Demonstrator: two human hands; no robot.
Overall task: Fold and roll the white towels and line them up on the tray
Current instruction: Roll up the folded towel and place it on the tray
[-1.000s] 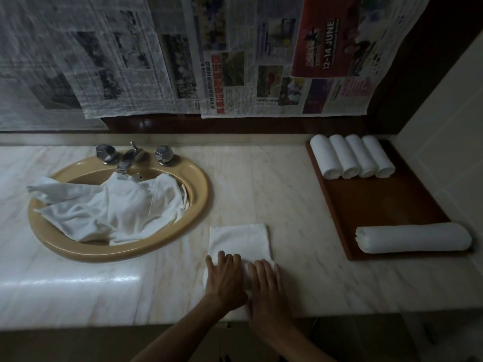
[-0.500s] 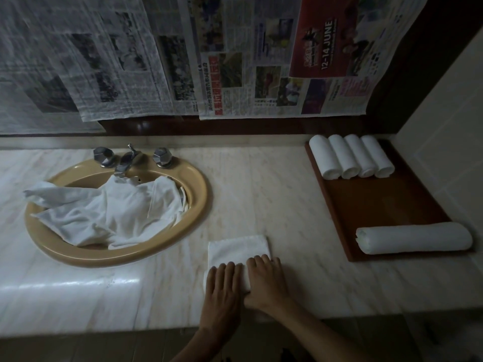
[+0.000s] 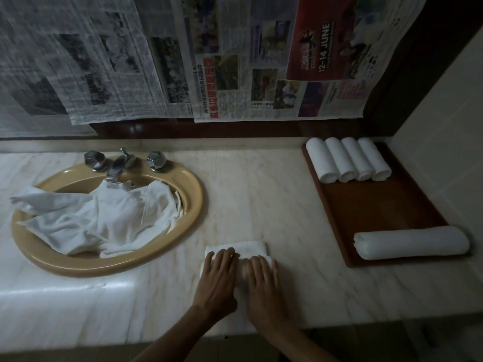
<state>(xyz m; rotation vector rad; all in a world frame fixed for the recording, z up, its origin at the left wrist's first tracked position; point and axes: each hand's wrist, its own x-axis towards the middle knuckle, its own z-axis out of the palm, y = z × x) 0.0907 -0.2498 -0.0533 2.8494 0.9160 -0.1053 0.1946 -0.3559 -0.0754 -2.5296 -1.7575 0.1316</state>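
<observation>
Red newspaper advert [image 3: 326,43] reading "12–14 JUNE" at upper right, marble counter [image 3: 261,194], left hand [image 3: 217,280] and right hand [image 3: 264,286] pressing flat, fingers straight, on white towel [image 3: 243,248] at lower centre

**Both hands flat on a towel at the counter edge**

The left hand [image 3: 218,279] and right hand [image 3: 264,283] press a small white folded towel [image 3: 243,248] on the pale marble counter [image 3: 287,218]. Five white rolled towels [image 3: 347,159] lie on the brown wooden tray [image 3: 379,205]; loose white towels [image 3: 104,218] fill the beige oval sink [image 3: 193,202].

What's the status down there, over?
Left hand and right hand flat on the towel, rolling it on the counter. Five rolls on the tray. Loose towels wait in the sink. Nothing blocking.
</observation>
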